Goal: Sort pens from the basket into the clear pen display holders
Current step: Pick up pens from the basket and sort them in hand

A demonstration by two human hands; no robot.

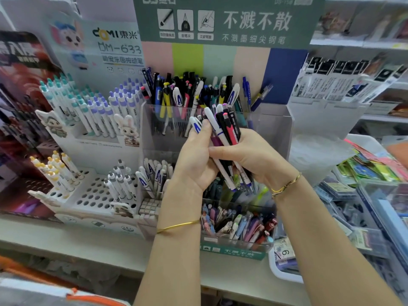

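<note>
Head view: the right hand (249, 160) is clasping a bundle of mixed plastic pens (227, 129), white, black, red and purple barrels, with its fingers curled round the middle of the bunch. The left hand (194, 164) is meeting it from the other side, its fingertips pinching a white plastic pen with a blue clip (196, 126) at the left edge of the bunch, apparently teasing it free. The bundle's long axis is standing nearly upright, caps up and leaning slightly left, tips pointing down toward the right wrist. Directly behind the hands, the top tier of the clear acrylic display holder (273, 127) is already holding a crowd of assorted pens, caps up. Below and to the left, just beside the left wrist, the middle clear compartment (154, 173) is holding white pens with the same blue clip. So the pinched pen's likely home is lying down and to the left, nearer the left hand, and it is already roughly aligned to drop in tip first. A lower clear tray of pastel pens (238, 226) is sitting under the wrists. Which container is the basket cannot be told.
</note>
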